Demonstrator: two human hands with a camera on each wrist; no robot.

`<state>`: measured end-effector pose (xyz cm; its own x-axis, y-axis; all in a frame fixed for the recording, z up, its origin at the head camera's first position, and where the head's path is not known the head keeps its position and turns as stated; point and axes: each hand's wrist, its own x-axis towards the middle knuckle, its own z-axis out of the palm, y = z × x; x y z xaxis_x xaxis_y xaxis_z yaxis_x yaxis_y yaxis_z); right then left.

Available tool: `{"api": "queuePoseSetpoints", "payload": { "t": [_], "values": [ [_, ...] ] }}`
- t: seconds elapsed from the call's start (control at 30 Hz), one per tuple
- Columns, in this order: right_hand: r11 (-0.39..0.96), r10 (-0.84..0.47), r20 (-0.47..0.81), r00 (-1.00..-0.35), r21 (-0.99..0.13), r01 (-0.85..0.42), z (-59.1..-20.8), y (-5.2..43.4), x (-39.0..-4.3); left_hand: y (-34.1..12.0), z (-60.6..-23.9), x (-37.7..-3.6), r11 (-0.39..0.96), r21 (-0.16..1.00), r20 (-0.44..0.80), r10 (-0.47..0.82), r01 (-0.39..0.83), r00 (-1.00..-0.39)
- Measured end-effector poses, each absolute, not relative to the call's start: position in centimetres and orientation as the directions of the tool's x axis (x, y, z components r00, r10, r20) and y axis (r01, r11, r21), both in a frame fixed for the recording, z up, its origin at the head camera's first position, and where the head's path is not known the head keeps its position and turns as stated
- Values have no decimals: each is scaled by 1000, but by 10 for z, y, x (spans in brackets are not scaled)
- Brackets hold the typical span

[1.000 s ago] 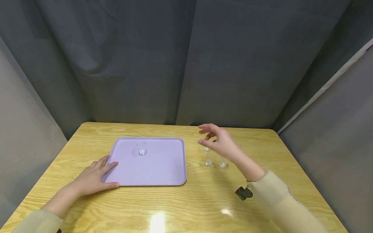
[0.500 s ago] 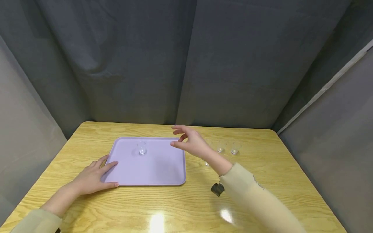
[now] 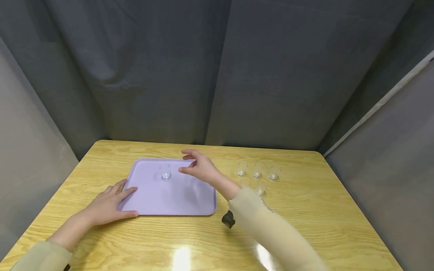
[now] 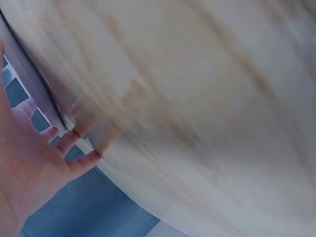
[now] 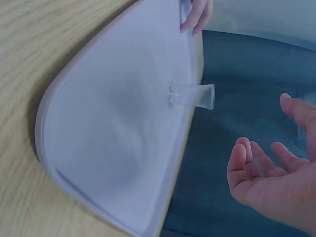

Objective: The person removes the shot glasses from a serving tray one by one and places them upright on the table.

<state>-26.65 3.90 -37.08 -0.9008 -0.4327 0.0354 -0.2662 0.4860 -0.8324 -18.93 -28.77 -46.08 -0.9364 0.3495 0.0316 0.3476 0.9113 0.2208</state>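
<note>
My table [image 3: 305, 210], grey curtains [image 3: 217, 75] behind: left hand [image 3: 108, 206] flat on tray [image 3: 190, 203]; right hand [image 3: 200, 169] empty, fingers apart.

a wooden table [image 3: 305, 210] with pale grain and rounded corners fills the foreground; dark grey curtains [image 3: 217, 71] hang in folds behind it; lighter grey panels [image 3: 23, 150] close in the left and right sides; an overhead light leaves a bright glare [image 3: 183, 258] on the near tabletop
</note>
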Motion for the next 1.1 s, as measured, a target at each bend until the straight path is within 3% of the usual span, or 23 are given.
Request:
{"api": "queuePoseSetpoints", "payload": {
  "t": [0.4, 1.1],
  "values": [
    [467, -404, -3, -915, -860, -204, -412, 11, -287, -284, -459, -188, 910, 218, 45, 352, 353, -935],
    [552, -368, 88, -926, -780, -294, -445, -28, -294, -277, -456, -189, 905, 222, 46, 361, 362, -931]
  ]
}}
